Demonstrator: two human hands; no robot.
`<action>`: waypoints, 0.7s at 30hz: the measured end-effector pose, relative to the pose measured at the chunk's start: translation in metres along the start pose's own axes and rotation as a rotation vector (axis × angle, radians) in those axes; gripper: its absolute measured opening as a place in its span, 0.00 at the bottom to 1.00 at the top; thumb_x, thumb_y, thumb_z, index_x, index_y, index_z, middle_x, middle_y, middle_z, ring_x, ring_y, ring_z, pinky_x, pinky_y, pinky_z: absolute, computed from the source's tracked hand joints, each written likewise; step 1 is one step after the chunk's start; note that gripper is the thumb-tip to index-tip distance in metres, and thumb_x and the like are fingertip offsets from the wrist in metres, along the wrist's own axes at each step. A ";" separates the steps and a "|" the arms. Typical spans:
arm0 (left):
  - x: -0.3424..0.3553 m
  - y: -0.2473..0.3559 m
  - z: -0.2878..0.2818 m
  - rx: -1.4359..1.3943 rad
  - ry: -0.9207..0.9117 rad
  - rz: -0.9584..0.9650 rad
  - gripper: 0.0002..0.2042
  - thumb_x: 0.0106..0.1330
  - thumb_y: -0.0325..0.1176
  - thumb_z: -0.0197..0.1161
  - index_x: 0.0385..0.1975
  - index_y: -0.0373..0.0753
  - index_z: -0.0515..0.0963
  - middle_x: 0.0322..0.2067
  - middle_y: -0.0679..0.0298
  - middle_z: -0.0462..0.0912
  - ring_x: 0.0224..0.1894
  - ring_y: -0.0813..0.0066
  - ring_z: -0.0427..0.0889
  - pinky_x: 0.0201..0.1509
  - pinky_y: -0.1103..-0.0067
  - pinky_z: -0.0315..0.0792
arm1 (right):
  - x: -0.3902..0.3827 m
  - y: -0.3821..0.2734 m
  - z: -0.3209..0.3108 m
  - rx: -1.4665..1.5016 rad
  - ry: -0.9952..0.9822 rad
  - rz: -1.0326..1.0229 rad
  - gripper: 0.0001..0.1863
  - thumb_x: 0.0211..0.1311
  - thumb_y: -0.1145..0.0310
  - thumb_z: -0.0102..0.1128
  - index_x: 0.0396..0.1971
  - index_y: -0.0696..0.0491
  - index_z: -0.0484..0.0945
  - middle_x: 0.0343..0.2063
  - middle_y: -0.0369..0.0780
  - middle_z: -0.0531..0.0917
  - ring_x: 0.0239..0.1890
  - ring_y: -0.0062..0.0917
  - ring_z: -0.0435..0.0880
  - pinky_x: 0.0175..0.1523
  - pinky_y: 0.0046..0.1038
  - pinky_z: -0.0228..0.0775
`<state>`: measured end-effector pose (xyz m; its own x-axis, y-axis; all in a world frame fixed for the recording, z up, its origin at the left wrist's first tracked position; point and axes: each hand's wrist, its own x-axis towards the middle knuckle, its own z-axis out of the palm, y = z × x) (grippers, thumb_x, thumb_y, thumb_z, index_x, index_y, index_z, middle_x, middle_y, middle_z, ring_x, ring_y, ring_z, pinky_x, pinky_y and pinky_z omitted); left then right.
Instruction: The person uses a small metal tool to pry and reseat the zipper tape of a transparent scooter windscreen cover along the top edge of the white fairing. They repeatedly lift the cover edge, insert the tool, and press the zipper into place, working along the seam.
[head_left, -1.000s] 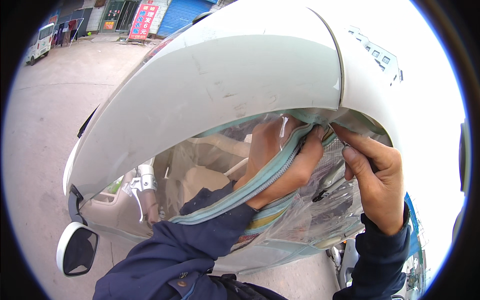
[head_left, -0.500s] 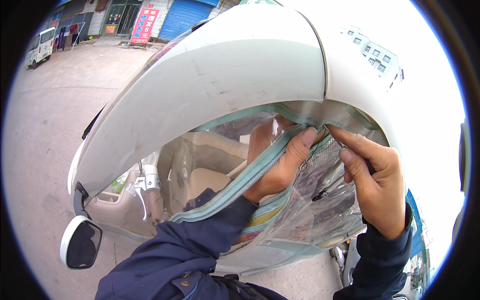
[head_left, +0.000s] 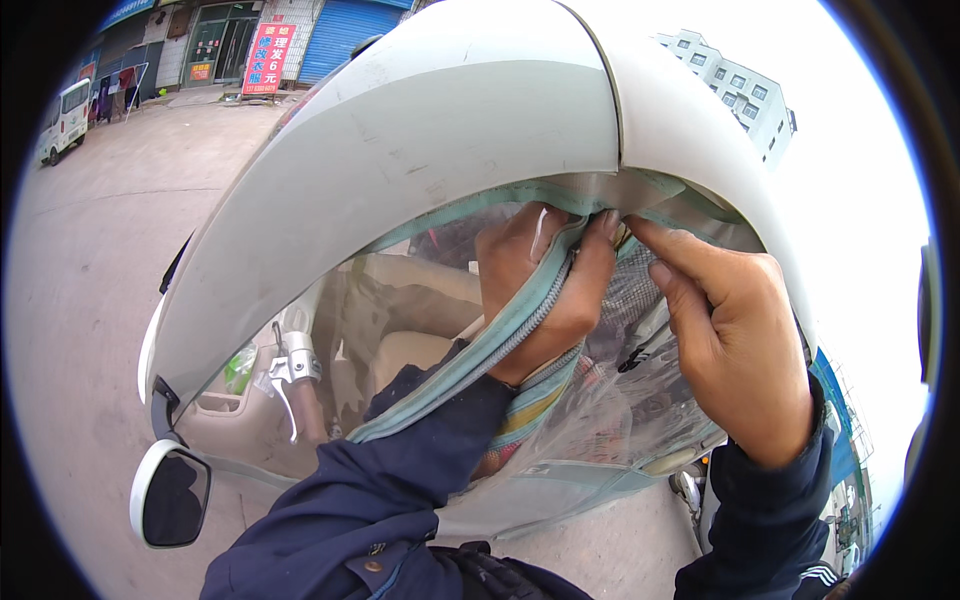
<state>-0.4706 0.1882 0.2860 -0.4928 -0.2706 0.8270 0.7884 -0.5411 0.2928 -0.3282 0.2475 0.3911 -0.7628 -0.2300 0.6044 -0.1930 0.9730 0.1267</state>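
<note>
Could snag crinkled clear plastic sheeting [head_left: 610,425] by tugging unevenly, with left hand [head_left: 577,308] pinched on mint-green fabric zip tape [head_left: 470,357], right hand [head_left: 748,322] slightly parted, on what cannot tell.

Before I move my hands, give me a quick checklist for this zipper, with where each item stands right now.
1. Left hand at the teal zipper strip: ok, its thumb is by the strip's upper end.
2. Right hand near the same corner: ok, its index fingertip reaches it.
3. Left sleeve clear of the strip: not ok, the strip crosses over it.
4. Zipper slider position: cannot tell, none can be made out.
5. Something pinched in the right hand: cannot tell, too small or hidden.
6. Brake lever clear of both hands: ok.
</note>
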 end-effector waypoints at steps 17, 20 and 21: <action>0.009 -0.028 -0.001 0.050 0.029 0.296 0.05 0.61 0.23 0.68 0.33 0.32 0.79 0.24 0.53 0.84 0.24 0.51 0.84 0.29 0.69 0.75 | 0.000 0.002 0.013 -0.199 -0.009 0.008 0.17 0.76 0.76 0.55 0.60 0.59 0.83 0.32 0.40 0.86 0.26 0.21 0.76 0.32 0.23 0.71; 0.009 -0.029 -0.005 0.074 -0.043 0.270 0.04 0.67 0.23 0.69 0.37 0.33 0.82 0.26 0.60 0.85 0.26 0.73 0.84 0.31 0.78 0.76 | 0.002 0.008 0.015 0.037 0.002 0.121 0.18 0.77 0.74 0.55 0.61 0.59 0.83 0.35 0.41 0.88 0.25 0.20 0.75 0.33 0.22 0.72; 0.008 -0.028 -0.005 0.052 -0.051 0.229 0.04 0.67 0.23 0.69 0.37 0.32 0.82 0.27 0.60 0.85 0.26 0.74 0.84 0.31 0.78 0.76 | 0.002 0.010 0.016 0.050 0.007 0.116 0.18 0.77 0.73 0.55 0.61 0.58 0.83 0.36 0.41 0.88 0.25 0.20 0.75 0.33 0.22 0.72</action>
<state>-0.4988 0.1968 0.2819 -0.2806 -0.3408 0.8973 0.8961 -0.4280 0.1177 -0.3410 0.2563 0.3809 -0.7777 -0.1155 0.6179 -0.1339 0.9909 0.0167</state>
